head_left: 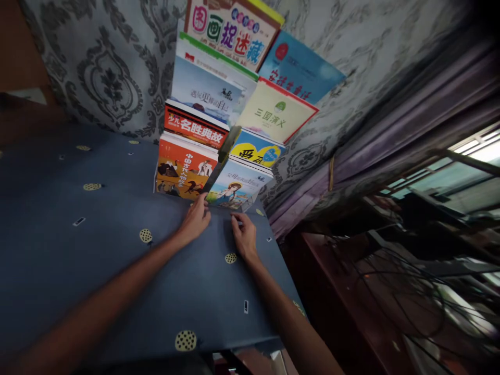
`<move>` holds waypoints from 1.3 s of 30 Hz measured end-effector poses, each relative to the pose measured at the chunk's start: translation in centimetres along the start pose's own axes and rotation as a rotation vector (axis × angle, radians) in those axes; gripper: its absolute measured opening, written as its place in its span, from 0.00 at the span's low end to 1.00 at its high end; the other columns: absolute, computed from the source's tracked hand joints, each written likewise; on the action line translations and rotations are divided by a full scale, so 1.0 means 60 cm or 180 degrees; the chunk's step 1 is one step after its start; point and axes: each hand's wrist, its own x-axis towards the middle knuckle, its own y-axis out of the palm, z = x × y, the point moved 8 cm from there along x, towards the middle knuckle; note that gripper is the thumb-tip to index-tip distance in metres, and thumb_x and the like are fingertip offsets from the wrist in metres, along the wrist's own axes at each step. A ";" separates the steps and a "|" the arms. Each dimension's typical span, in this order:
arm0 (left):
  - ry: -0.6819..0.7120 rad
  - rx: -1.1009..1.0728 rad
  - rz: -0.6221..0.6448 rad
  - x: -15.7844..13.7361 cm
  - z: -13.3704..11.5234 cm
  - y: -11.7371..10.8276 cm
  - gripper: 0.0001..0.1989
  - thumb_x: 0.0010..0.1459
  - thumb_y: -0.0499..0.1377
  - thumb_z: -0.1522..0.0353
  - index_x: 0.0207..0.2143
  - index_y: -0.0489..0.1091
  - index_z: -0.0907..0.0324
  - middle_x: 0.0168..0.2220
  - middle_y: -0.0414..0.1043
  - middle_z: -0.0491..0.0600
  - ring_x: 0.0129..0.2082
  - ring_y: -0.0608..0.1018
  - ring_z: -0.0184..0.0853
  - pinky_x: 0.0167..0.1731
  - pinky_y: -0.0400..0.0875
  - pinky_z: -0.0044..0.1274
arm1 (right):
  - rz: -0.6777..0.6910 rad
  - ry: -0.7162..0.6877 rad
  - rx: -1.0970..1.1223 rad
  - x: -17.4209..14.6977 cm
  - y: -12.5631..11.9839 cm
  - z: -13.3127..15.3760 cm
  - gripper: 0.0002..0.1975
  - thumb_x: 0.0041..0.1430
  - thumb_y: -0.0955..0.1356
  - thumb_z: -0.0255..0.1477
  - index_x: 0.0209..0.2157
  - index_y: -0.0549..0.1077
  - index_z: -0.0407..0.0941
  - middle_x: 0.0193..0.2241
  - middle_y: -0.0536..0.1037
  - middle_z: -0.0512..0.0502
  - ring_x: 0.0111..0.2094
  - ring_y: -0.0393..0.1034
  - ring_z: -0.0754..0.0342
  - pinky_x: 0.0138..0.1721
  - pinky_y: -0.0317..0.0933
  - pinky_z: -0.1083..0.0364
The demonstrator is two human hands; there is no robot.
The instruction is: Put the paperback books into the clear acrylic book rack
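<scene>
My left hand [197, 219] is at the lower front of a tiered display of books, its index finger stretched toward the gap between the two bottom books and the other fingers loosely bent. Beside that fingertip stands an orange book [183, 169] with horses and figures on its cover. My right hand [245, 234] is just in front of a light blue book [238, 187] showing a girl in a hat, its fingers slightly curled and apart, with nothing visible in them. A clear rack edge [247, 204] shows at the bottom of this book.
Several more books rise in two columns behind, including a red one [195, 127] and a cream one [273, 112]. A blue patterned cloth [117, 271] covers the table. Patterned wallpaper [105, 73] is behind; a purple curtain [312, 187] and tangled cables [406, 291] are to the right.
</scene>
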 end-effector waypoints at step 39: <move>-0.0432 0.1575 0.0643 0.070 -0.093 -0.028 0.13 0.62 0.51 0.73 0.46 0.72 0.64 0.25 0.79 0.49 0.29 0.82 0.37 0.36 0.73 0.25 | -0.0570 0.0258 0.0864 0.072 0.013 -0.092 0.30 0.61 0.62 0.30 0.65 0.63 0.42 0.44 0.77 0.38 0.40 0.74 0.49 0.41 0.72 0.48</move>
